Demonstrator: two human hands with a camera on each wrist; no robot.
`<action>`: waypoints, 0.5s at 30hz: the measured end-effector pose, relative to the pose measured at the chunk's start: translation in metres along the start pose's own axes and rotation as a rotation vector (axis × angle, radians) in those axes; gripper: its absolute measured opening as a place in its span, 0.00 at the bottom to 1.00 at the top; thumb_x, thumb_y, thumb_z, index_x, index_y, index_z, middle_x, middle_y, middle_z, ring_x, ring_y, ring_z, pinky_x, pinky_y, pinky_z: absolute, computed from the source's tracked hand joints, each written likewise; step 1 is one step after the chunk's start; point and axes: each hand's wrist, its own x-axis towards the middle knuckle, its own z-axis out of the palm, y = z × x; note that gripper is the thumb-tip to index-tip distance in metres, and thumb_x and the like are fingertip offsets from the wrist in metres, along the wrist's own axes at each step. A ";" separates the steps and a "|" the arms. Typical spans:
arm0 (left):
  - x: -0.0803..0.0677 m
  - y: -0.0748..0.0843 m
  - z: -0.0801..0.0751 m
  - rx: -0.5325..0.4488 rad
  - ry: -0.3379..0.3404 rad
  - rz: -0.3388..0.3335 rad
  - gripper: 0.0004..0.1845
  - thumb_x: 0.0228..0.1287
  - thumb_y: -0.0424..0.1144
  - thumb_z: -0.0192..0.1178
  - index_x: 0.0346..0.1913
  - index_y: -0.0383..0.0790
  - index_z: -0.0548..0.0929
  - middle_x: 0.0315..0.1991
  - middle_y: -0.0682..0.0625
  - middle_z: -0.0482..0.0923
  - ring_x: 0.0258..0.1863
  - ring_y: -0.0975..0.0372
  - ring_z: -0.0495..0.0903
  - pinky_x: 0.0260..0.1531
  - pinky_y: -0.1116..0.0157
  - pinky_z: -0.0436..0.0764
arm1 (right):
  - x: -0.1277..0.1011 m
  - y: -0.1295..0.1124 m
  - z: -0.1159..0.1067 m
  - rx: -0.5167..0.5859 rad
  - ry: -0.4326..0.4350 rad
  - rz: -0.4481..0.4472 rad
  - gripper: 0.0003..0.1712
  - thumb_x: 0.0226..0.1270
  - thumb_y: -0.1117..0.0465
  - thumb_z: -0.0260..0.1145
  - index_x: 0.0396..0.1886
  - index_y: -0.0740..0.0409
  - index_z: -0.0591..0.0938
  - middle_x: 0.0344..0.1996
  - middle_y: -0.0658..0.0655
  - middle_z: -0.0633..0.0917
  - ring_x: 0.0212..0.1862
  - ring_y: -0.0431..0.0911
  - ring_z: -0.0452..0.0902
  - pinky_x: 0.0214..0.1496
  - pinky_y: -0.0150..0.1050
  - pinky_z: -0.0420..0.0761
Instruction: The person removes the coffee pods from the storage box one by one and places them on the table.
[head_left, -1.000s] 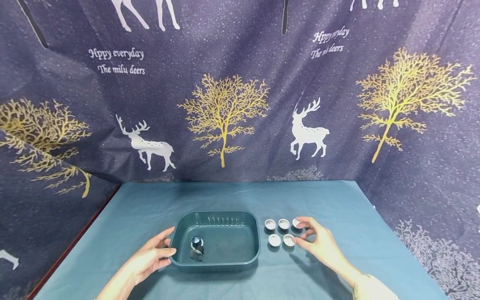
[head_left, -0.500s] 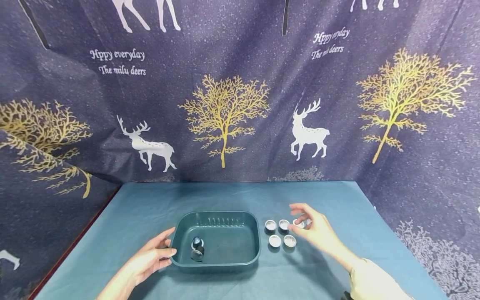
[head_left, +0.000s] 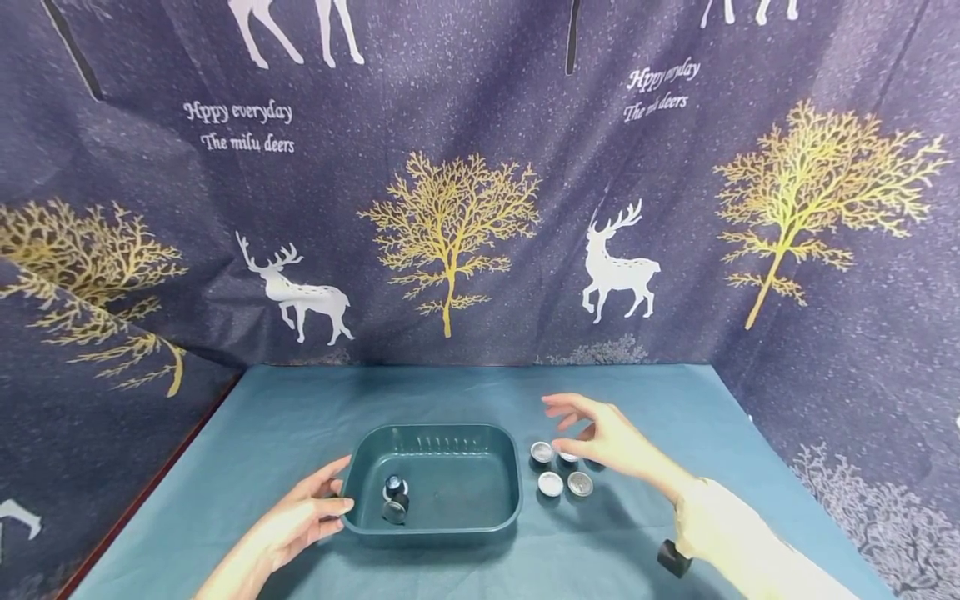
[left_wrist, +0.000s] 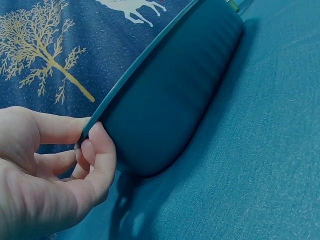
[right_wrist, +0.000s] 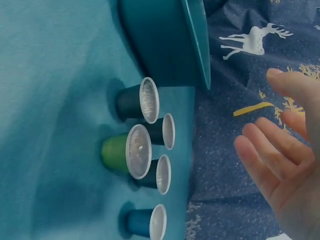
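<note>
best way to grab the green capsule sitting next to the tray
Pinch the green capsule across its foil-topped rim, coming straight down from above. It stands upright with the wide rim on top and the body tapering below, and neighbouring capsules crowd its sides, so only the top is free. The right hand already hovers open above the group.

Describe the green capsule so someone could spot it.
Right of the tray, five foil-lidded capsules stand together. The green capsule is in the near pair, farther from the tray. Its neighbours are dark or blue.
</note>
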 end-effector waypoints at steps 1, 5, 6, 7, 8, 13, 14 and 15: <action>0.000 0.000 0.000 -0.001 -0.001 0.000 0.46 0.68 0.32 0.59 0.79 0.34 0.40 0.43 0.54 0.65 0.38 0.65 0.75 0.40 0.66 0.79 | 0.003 -0.001 0.001 0.009 -0.016 -0.005 0.34 0.60 0.53 0.74 0.66 0.39 0.74 0.55 0.51 0.84 0.49 0.46 0.83 0.44 0.34 0.84; 0.001 0.000 0.000 0.000 0.000 -0.002 0.46 0.68 0.32 0.59 0.79 0.34 0.40 0.43 0.54 0.64 0.38 0.65 0.74 0.40 0.66 0.79 | 0.014 -0.004 0.004 0.030 -0.059 -0.042 0.33 0.61 0.54 0.73 0.66 0.41 0.74 0.57 0.51 0.83 0.50 0.49 0.83 0.45 0.36 0.84; 0.001 0.000 0.000 0.002 0.002 -0.003 0.46 0.68 0.32 0.59 0.79 0.34 0.40 0.43 0.54 0.64 0.38 0.65 0.74 0.40 0.66 0.79 | 0.017 -0.004 0.004 0.032 -0.067 -0.051 0.33 0.61 0.54 0.73 0.66 0.41 0.74 0.57 0.51 0.83 0.51 0.50 0.83 0.45 0.37 0.85; 0.001 0.000 0.000 0.002 0.003 -0.004 0.46 0.68 0.32 0.59 0.79 0.34 0.40 0.42 0.54 0.64 0.37 0.65 0.73 0.40 0.66 0.79 | 0.020 -0.005 0.005 0.034 -0.074 -0.057 0.33 0.61 0.54 0.73 0.66 0.41 0.74 0.57 0.51 0.83 0.51 0.51 0.83 0.45 0.37 0.85; 0.001 0.000 0.000 0.002 0.004 -0.004 0.46 0.68 0.32 0.59 0.79 0.34 0.40 0.42 0.54 0.63 0.37 0.65 0.73 0.40 0.66 0.79 | 0.022 -0.006 0.006 0.034 -0.082 -0.062 0.33 0.61 0.53 0.73 0.66 0.41 0.74 0.57 0.51 0.83 0.51 0.51 0.83 0.45 0.37 0.85; 0.001 0.000 0.000 -0.002 0.001 -0.003 0.46 0.68 0.32 0.58 0.79 0.34 0.40 0.41 0.54 0.63 0.37 0.65 0.72 0.40 0.66 0.78 | 0.037 -0.011 0.013 0.058 -0.142 -0.066 0.33 0.61 0.53 0.73 0.66 0.42 0.75 0.58 0.52 0.82 0.52 0.53 0.82 0.47 0.38 0.84; 0.001 0.000 0.000 -0.003 0.000 -0.002 0.46 0.68 0.32 0.58 0.79 0.34 0.40 0.41 0.54 0.63 0.37 0.65 0.72 0.40 0.66 0.78 | 0.040 -0.012 0.014 0.061 -0.158 -0.069 0.33 0.61 0.53 0.73 0.66 0.42 0.75 0.59 0.52 0.82 0.53 0.53 0.82 0.48 0.38 0.84; 0.001 0.000 0.000 -0.004 -0.001 -0.002 0.46 0.68 0.32 0.58 0.79 0.34 0.40 0.41 0.54 0.63 0.37 0.65 0.72 0.40 0.66 0.78 | 0.044 -0.012 0.015 0.064 -0.177 -0.073 0.33 0.61 0.53 0.73 0.66 0.42 0.75 0.59 0.52 0.82 0.54 0.54 0.82 0.48 0.38 0.84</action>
